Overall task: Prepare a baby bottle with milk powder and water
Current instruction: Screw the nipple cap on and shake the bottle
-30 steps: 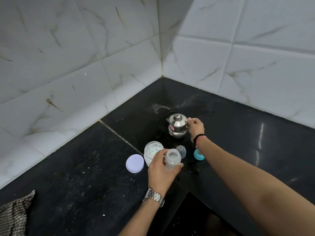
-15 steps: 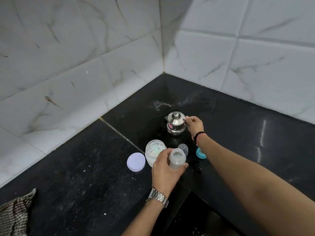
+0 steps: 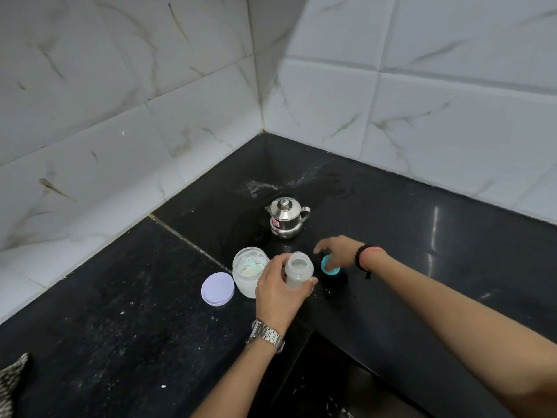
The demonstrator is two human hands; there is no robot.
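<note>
In the left hand (image 3: 278, 286): open baby bottle (image 3: 298, 269), held tight. Right hand (image 3: 339, 251) curls on the blue cap (image 3: 329, 266) w/ fingers bent.

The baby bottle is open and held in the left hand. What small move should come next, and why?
Probably lift the teal ring and bring it to the bottle's mouth. The left hand holds the baby bottle upright, uncapped, with whitish liquid inside, and the right hand is closed on the ring, apart from the steel kettle.

White marble-look wall tiles (image 3: 120, 131) back the black counter (image 3: 105, 342); perhaps a checked cloth (image 3: 12, 378) lies at its left edge.
</note>
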